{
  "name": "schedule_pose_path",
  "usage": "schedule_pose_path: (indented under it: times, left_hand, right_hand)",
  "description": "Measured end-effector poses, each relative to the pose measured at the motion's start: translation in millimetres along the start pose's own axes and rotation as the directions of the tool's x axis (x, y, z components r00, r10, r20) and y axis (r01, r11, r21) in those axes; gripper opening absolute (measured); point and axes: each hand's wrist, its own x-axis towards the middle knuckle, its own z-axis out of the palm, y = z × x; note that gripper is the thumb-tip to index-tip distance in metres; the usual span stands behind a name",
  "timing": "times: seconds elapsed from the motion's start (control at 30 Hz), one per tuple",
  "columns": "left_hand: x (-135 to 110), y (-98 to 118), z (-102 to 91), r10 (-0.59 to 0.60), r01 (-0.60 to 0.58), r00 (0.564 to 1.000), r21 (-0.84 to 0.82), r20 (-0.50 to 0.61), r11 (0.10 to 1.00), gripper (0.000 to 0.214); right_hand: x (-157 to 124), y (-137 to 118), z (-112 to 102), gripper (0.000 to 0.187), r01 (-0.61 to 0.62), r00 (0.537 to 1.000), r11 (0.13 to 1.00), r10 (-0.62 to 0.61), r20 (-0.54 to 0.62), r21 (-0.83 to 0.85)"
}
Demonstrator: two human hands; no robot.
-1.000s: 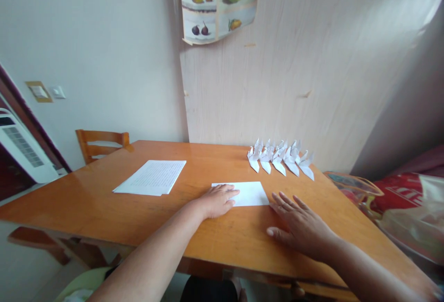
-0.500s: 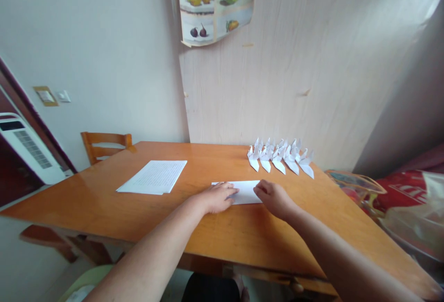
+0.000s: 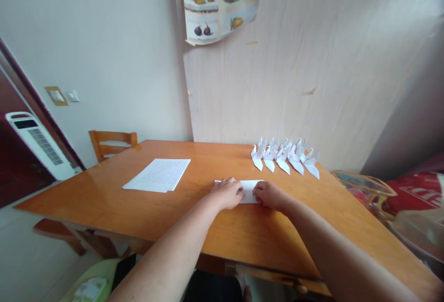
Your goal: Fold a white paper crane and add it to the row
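A small folded white paper (image 3: 250, 189) lies on the wooden table (image 3: 173, 214) in front of me. My left hand (image 3: 227, 194) rests on its left end with the fingers curled down onto it. My right hand (image 3: 269, 195) covers its right end, fingers bent and pressing on the sheet. Both hands nearly meet over the paper. Behind it, near the wall, several white folded paper cranes (image 3: 285, 157) stand in a row.
A stack of printed sheets (image 3: 157, 175) lies on the table to the left. A wooden chair (image 3: 113, 142) stands at the far left corner. Plastic bags (image 3: 398, 200) sit off the table's right edge. A fruit poster (image 3: 220, 6) hangs on the wall.
My right hand moved from the bare table onto the paper's right end and curled. My left hand's fingers bent. The paper shows narrower than before.
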Motion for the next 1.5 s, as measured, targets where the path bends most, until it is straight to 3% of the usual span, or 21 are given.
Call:
schedule_pose_path:
  times: [0.2,0.37,0.63,0.9,1.27,1.5]
  left_hand:
    - [2,18,13.9,-0.137,0.138,0.985,0.006,-0.103,0.99,0.055]
    - [0,19,19.8,-0.192,0.189,0.97,-0.035,-0.146,0.981,0.057]
    - [-3,7,13.2,-0.14,0.13,0.986,-0.109,-0.093,0.986,0.057]
    - [-8,3,4.7,-0.159,0.146,0.985,-0.159,-0.071,0.976,0.059]
    - [-17,-5,-1.2,-0.236,0.226,0.971,-0.19,-0.033,0.955,0.071]
    - [-26,-26,-3.1,-0.328,0.326,0.945,-0.146,0.016,0.934,0.09]
  right_hand:
    - [-1,-4,-3,0.016,0.033,0.999,0.995,-0.035,-0.023,-0.098]
    - [-1,-5,-2,0.019,0.037,0.999,0.988,-0.041,-0.025,-0.152]
    - [2,1,-1,0.017,0.032,0.999,0.983,-0.038,-0.034,-0.18]
    - [3,6,1,0.019,0.044,0.998,0.987,-0.049,-0.026,-0.154]
    - [3,6,0,0.015,0.045,0.998,0.99,-0.05,-0.033,-0.137]
    - [5,10,1,0.015,0.042,0.999,0.994,-0.044,-0.021,-0.104]
